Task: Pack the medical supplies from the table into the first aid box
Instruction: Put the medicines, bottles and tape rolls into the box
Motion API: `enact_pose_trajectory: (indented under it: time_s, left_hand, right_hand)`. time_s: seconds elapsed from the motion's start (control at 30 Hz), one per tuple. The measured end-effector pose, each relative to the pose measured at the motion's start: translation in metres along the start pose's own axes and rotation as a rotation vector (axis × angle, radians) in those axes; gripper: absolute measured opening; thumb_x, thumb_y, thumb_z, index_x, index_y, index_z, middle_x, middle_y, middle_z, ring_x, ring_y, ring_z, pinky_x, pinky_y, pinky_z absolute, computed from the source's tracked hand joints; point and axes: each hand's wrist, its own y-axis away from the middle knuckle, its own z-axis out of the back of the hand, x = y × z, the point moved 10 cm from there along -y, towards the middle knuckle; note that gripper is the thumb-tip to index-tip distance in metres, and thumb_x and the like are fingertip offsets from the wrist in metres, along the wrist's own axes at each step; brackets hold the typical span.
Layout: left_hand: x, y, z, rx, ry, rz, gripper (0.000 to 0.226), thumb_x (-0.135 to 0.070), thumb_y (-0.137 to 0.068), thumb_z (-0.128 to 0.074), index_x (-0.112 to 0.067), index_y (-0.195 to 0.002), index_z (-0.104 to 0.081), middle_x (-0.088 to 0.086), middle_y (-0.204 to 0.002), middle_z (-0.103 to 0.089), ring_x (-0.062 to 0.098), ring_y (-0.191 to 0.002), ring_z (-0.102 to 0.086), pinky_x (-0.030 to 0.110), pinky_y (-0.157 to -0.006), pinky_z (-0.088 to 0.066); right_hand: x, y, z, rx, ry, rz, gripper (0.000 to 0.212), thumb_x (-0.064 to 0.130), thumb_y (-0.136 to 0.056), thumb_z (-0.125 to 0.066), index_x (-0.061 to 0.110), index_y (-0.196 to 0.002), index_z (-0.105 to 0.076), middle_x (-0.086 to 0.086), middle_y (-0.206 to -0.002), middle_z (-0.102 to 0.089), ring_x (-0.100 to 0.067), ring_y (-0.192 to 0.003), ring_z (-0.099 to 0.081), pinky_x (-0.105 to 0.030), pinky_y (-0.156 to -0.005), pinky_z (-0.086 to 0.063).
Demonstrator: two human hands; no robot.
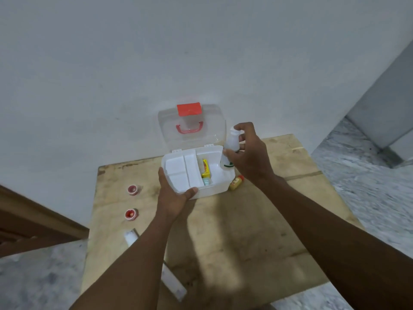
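Over the box (220, 185), right hand (248, 157) closed round a white bottle (230, 148), held upright above the open right compartment, likely for dropping in beside the yellow packet (206, 168). Left hand (173, 198) clamped on the box's near-left corner, apparently to steady it. Lid (192, 126) propped back. Left of box on worktop (234, 231): two red tubs (133, 190), still unpacked. Right of box: small yellow bottle (236, 182).

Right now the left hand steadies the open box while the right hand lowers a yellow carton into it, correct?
Not quite. In the head view the right hand holds a white bottle, not a yellow carton; the carton already lies inside. The left hand does steady the open box.
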Motion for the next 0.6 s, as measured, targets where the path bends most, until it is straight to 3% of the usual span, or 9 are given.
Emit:
enact_pose_trajectory:
  time_s: [0.2,0.3,0.43,0.6]
  left_hand:
    - [0.009,-0.002,0.005,-0.022,-0.017,0.015,0.11,-0.021,-0.066,-0.089,-0.025,-0.148,-0.016,-0.008,-0.132,-0.047,0.015,-0.121,-0.048,0.043,-0.101,-0.046]
    - [0.016,-0.003,0.006,-0.039,-0.027,0.045,0.113,-0.025,-0.066,-0.088,-0.025,-0.15,-0.013,-0.002,-0.138,-0.048,0.021,-0.124,-0.048,0.049,-0.1,-0.047]
    - [0.014,-0.004,0.005,-0.049,-0.026,0.039,0.113,-0.02,-0.069,-0.087,-0.024,-0.152,-0.01,-0.012,-0.135,-0.044,0.013,-0.124,-0.045,0.031,-0.098,-0.042]
    - [0.016,-0.006,0.004,-0.055,-0.037,0.015,0.107,-0.022,-0.07,-0.087,-0.027,-0.148,-0.015,-0.023,-0.124,-0.046,0.011,-0.118,-0.047,0.025,-0.089,-0.047]
  right_hand:
    - [-0.001,0.005,-0.038,-0.001,0.136,0.043,0.052,0.013,-0.074,-0.078,0.011,-0.118,-0.05,-0.009,-0.098,-0.065,-0.03,-0.084,-0.062,-0.031,-0.07,-0.048]
    - [-0.01,-0.001,-0.056,0.033,0.215,0.066,0.052,0.013,-0.072,-0.079,0.013,-0.115,-0.05,-0.009,-0.094,-0.066,-0.032,-0.085,-0.062,-0.033,-0.069,-0.047]
    - [-0.022,-0.007,-0.08,0.099,0.275,0.084,0.055,0.014,-0.074,-0.078,0.021,-0.111,-0.039,-0.014,-0.092,-0.066,-0.037,-0.087,-0.062,-0.039,-0.069,-0.049]
    - [-0.037,-0.012,-0.103,0.196,0.317,0.04,0.044,0.009,-0.081,-0.069,0.005,-0.117,-0.045,-0.017,-0.098,-0.065,-0.038,-0.093,-0.061,-0.038,-0.071,-0.044]
